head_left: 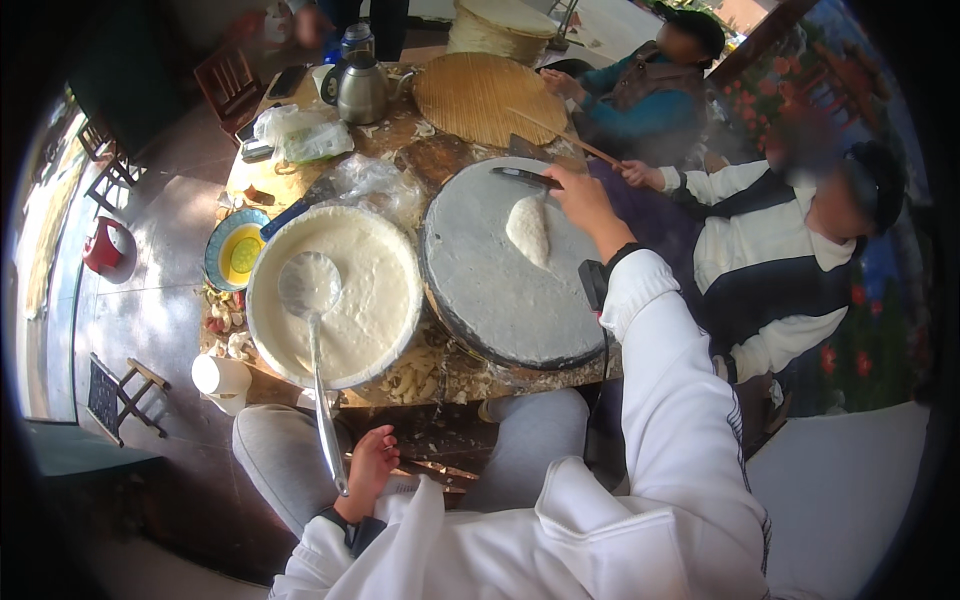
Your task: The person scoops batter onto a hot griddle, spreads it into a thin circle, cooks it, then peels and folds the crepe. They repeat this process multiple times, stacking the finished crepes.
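Note:
My right hand is closed around a dark-handled scraper, held over the far part of a round grey griddle. A mound of pale batter lies on the griddle, just below the scraper. Left of the griddle stands a wide basin of thick, pale batter. A metal ladle rests with its bowl in that batter, its long handle slanting over the near rim toward my lap. My left hand hovers beside the handle's end, apart from it, fingers loosely bent and holding nothing.
A co-worker at the right holds a long wooden-handled spatula near the griddle; another person sits beyond. Behind are a round slatted mat, a steel kettle and plastic bags. A blue-rimmed bowl and white cup stand left.

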A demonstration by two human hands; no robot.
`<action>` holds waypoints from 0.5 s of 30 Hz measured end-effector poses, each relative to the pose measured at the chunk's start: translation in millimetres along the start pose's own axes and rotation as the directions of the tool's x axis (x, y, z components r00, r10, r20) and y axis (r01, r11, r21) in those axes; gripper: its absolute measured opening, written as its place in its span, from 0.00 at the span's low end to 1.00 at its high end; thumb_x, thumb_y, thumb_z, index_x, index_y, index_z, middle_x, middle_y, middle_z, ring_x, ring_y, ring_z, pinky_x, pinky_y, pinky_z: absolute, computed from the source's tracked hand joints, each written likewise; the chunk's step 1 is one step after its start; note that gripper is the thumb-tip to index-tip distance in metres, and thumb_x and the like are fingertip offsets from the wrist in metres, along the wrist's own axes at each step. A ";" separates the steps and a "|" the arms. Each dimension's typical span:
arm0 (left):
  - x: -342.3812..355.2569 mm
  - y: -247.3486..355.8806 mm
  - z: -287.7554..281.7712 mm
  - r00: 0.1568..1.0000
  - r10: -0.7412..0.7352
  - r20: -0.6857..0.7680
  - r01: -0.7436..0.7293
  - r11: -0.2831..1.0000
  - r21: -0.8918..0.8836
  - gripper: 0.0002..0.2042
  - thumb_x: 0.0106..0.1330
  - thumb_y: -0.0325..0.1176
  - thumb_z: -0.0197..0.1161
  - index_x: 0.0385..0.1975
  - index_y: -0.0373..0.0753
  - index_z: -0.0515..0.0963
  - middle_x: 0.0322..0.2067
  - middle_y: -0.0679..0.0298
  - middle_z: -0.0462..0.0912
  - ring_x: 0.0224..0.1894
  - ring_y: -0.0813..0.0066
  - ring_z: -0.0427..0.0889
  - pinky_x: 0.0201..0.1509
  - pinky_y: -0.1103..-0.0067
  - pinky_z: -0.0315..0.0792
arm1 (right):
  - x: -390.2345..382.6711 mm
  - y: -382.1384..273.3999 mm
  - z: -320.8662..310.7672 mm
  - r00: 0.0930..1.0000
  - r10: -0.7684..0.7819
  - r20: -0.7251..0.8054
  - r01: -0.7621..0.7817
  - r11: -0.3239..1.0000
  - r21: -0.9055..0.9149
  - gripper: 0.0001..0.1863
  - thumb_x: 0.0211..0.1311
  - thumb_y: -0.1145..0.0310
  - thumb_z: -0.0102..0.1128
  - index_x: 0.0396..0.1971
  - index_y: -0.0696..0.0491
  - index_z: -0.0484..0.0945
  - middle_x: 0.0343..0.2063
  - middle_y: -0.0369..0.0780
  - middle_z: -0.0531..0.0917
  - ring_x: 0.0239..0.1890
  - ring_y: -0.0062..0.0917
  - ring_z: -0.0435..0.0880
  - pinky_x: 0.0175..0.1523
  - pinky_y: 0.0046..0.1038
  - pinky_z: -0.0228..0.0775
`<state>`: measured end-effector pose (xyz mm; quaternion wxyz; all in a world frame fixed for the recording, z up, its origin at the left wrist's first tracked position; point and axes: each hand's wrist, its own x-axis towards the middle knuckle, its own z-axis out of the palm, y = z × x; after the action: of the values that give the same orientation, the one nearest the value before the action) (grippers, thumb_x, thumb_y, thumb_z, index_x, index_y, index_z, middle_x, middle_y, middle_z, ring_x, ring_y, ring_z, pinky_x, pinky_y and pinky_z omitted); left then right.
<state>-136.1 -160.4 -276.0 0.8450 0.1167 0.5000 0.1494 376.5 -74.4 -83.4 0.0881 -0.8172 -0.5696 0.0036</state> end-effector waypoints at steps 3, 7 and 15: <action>1.4 -4.3 2.6 1.000 -0.014 0.008 0.014 1.000 0.016 0.08 0.65 0.40 0.56 0.39 0.46 0.76 0.25 0.72 0.76 0.26 0.77 0.74 0.28 0.79 0.68 | -20.0 1.1 3.9 0.968 -0.249 0.005 0.246 0.959 0.137 0.14 0.56 0.73 0.58 0.43 0.45 0.75 0.37 0.42 0.83 0.43 0.41 0.80 0.45 0.39 0.70; 2.2 -5.4 5.2 1.000 -0.018 0.017 0.017 1.000 0.024 0.09 0.66 0.39 0.56 0.42 0.44 0.74 0.26 0.70 0.75 0.26 0.76 0.75 0.27 0.80 0.68 | -70.1 7.0 -14.1 0.927 -0.372 0.054 0.361 0.921 0.150 0.15 0.54 0.78 0.56 0.41 0.47 0.76 0.35 0.42 0.83 0.42 0.40 0.80 0.45 0.37 0.71; -3.4 -2.1 5.0 0.997 -0.036 0.070 0.034 0.999 0.029 0.08 0.65 0.40 0.56 0.38 0.47 0.77 0.24 0.73 0.77 0.25 0.78 0.75 0.28 0.81 0.68 | -134.7 12.0 -39.2 0.992 0.118 -0.049 -0.115 0.992 0.054 0.14 0.57 0.75 0.55 0.45 0.54 0.73 0.37 0.47 0.83 0.40 0.44 0.82 0.44 0.40 0.73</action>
<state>-132.9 -163.8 -271.6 0.8631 0.1245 0.4737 0.1233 344.5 -209.4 -59.3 0.1231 -0.8464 -0.5182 0.0020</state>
